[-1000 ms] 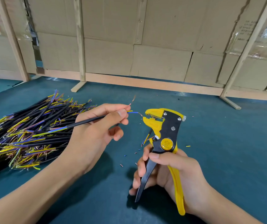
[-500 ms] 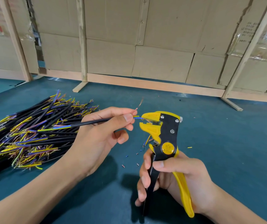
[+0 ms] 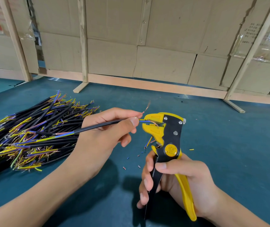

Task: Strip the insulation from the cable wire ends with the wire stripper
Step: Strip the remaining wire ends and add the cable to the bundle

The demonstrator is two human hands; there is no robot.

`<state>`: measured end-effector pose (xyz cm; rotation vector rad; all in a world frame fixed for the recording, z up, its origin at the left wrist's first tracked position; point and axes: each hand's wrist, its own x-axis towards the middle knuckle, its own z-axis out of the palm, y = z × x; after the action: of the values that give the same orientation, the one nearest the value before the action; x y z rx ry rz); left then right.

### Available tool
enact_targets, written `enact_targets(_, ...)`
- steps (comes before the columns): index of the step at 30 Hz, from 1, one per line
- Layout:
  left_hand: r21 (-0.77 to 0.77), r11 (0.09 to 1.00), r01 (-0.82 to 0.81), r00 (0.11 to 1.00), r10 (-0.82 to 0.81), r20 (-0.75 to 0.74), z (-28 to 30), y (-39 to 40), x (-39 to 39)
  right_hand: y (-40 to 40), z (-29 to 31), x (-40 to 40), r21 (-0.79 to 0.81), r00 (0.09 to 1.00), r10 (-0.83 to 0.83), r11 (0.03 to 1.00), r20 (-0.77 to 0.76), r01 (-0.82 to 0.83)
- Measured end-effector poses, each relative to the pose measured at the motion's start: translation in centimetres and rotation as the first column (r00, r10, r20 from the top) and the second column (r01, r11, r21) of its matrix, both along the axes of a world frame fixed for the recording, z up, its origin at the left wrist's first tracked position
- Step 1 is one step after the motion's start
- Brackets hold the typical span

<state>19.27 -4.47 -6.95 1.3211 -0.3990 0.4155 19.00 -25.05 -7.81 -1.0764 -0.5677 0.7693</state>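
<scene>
We see our left hand (image 3: 108, 136) has pushed the black cable (image 3: 98, 126) right, so its blue wire now sits inside the yellow wire stripper (image 3: 162, 133). Our right hand (image 3: 180, 182) grips the handles, ready to squeeze.

A pile of cables (image 3: 32, 133) lies at the table's (image 3: 229, 136) left edge, cardboard panels (image 3: 163, 46) standing along its far edge.

My left forearm (image 3: 32, 199) cut off at the lower left edge, cable pile (image 3: 24, 133) running past the left edge, stripper's (image 3: 165, 140) dial lettering too small to read
</scene>
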Motion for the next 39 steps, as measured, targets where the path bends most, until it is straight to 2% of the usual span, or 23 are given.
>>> enact_targets(10, 0.102, 0.982, -0.158, 0.986, 0.151, 0.074, 0.4, -0.7, -0.6, 0.0, -0.1, -0.2, -0.046, 0.998, -0.056, 0.997, 0.026, 0.057)
enact_targets(16, 0.124, 0.974, -0.188, 0.979, 0.175, 0.105, 0.6, -1.0, -1.1, -0.1, -0.1, -0.3, -0.044, 0.996, -0.076, 0.996, 0.037, 0.078)
enact_targets(22, 0.073, 0.982, -0.173, 0.984, 0.169, 0.062, 0.4, -1.2, -1.0, 0.0, -0.2, -0.5, -0.031, 0.993, -0.101, 0.994, 0.064, 0.103)
enact_targets(27, -0.040, 0.996, -0.076, 0.997, 0.076, -0.004, 0.0, -1.6, -0.9, 0.0, -0.2, -0.4, -0.017, 0.993, -0.097, 0.995, 0.069, 0.099)
enact_targets(31, -0.054, 0.996, -0.073, 0.996, 0.070, -0.055, -0.3, -1.7, -0.8, -0.1, -0.3, -0.3, -0.005, 0.993, -0.091, 0.996, 0.072, 0.091)
enact_targets(39, -0.072, 0.994, -0.077, 0.990, 0.068, -0.120, -0.7, -2.1, -0.7, -0.1, -0.4, -0.4, 0.081, 0.988, -0.153, 0.985, -0.035, 0.155)
